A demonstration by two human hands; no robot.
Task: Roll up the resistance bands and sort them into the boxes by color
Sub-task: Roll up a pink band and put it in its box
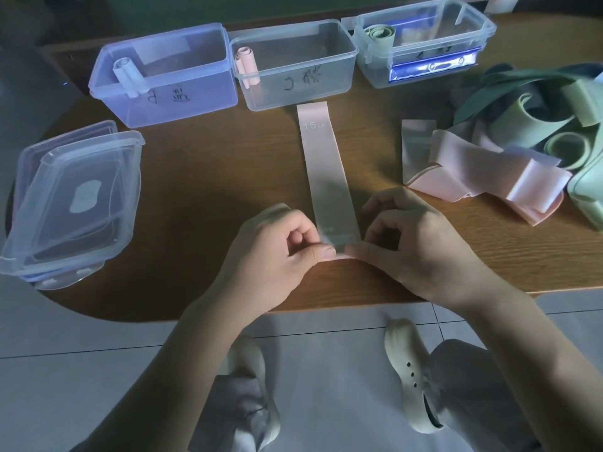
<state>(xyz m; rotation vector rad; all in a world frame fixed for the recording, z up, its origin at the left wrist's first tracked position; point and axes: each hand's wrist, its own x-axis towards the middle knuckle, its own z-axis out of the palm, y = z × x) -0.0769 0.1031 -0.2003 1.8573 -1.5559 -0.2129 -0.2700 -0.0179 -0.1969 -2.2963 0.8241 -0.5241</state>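
Observation:
A pink resistance band [321, 164] marked "15" lies flat on the wooden table [202, 177], stretching away from me toward the middle box. My left hand [280, 252] and my right hand [421, 243] both pinch its near end, where a small fold has begun. Three clear boxes stand along the back: the left box [182, 93] holds a pale blue roll [129, 76], the middle box [303, 83] a pink roll [246, 65], the right box [434, 37] a green roll [380, 34].
A heap of loose bands lies at the right: pink ones [483, 177], light green ones [538, 125] and dark green ones [522, 83]. Stacked clear lids [75, 203] sit at the left edge. The table's front edge runs just below my hands.

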